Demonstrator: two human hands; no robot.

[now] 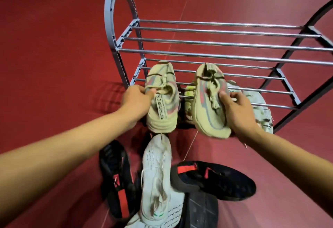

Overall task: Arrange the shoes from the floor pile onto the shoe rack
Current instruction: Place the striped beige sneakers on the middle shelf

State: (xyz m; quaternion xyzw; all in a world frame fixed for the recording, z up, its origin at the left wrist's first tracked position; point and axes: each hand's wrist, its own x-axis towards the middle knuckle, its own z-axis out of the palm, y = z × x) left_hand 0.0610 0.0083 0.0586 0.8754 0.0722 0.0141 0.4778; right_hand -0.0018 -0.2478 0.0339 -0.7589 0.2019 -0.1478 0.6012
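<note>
Two tan sneakers with red stripes are held up in front of the shoe rack [216,40]. My left hand [137,97] grips the left tan sneaker [162,105] at its collar. My right hand [234,106] grips the right tan sneaker [207,106] along its side. Both toes point toward the rack's lower shelf [252,90], heels toward me. A pale grey sneaker [261,108] lies at the front of the lower shelf, right of my right hand. On the floor below, the pile holds a white knit sneaker [156,177] and black-and-red shoes [216,179].
The rack has two tiers of chrome bars and arched grey end frames [115,20]; nothing rests on its top tier. A yellow-green shoe [189,99] shows between the two held sneakers. Another black-and-red shoe [117,179] lies left of the pile. The floor is red [54,47].
</note>
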